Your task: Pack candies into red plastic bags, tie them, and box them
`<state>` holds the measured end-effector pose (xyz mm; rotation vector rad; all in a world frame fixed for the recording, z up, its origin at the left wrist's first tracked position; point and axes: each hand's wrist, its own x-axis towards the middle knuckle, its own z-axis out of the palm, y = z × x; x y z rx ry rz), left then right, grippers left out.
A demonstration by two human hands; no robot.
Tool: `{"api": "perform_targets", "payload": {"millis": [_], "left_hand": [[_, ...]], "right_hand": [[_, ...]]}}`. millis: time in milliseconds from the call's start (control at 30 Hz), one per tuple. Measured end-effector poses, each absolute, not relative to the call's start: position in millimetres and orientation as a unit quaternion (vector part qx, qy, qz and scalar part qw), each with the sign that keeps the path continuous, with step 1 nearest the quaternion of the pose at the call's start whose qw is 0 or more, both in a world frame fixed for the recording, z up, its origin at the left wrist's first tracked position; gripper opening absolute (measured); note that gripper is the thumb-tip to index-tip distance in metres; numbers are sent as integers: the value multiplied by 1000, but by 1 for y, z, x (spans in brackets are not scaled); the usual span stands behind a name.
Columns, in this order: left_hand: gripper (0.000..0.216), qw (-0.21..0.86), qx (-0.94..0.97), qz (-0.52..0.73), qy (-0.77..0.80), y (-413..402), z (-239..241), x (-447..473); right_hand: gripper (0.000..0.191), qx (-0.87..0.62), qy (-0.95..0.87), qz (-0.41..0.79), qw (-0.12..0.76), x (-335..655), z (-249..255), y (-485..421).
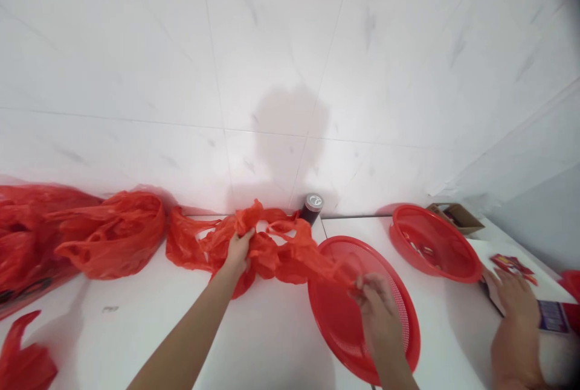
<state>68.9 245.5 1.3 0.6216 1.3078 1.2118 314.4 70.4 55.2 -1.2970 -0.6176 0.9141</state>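
A thin red plastic bag [301,254] is stretched sideways between my hands. My left hand [238,251] is closed round its crumpled left part, thumb uppermost. My right hand [379,308] pinches the other end and hangs over a red colander [338,332] with a perforated wall. Part of the bag covers the colander's upper left rim. More crumpled red plastic [185,245] lies on the white table just left of my left hand; whether it belongs to the same bag I cannot tell.
Full-looking red bags [120,233] line the left, with a loose red bag [27,360] nearer me. A dark can [311,207] stands by the wall. On the right are a red basin [453,251] holding small items, a cardboard box [457,218] and another person's hand [516,299].
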Motion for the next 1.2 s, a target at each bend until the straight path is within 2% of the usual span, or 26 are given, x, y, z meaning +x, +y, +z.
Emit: {"api": "perform_targets", "payload": {"millis": [133,200,267,333,433,533,633,700,833,900,1033,1100,1200], "left_hand": [[73,478,357,526,606,263,32,63],[84,427,412,529,607,243,47,66],[81,382,502,515,581,204,54,73],[74,303,671,437,517,158,49,80],[51,243,755,346,501,104,24,82],[38,324,722,308,527,80,3,61],[34,480,641,286,526,66,7,19],[32,586,566,257,520,55,20,-8],[35,738,384,234,503,32,40,-34],[41,755,330,253,506,25,42,-30],[37,733,346,267,521,18,44,-9],[35,732,375,259,505,16,47,1],[36,751,394,262,461,13,54,10]], "right_hand": [[14,-549,-243,406,689,331,60,66],[11,-531,-263,426,683,320,66,66],[7,-511,-295,453,668,301,72,67],[3,-479,-335,499,640,276,76,67],[12,-388,-371,613,580,242,80,62],[17,-315,-365,664,572,232,86,55],[12,-328,-366,601,630,256,89,51],[13,-380,-391,549,634,282,84,49],[19,-492,-521,485,502,318,74,40],[22,-530,-578,419,458,318,79,33],[33,-571,-592,245,513,288,109,15],[29,-542,-623,258,502,264,117,8],[28,-497,-711,312,387,231,103,9]]}}
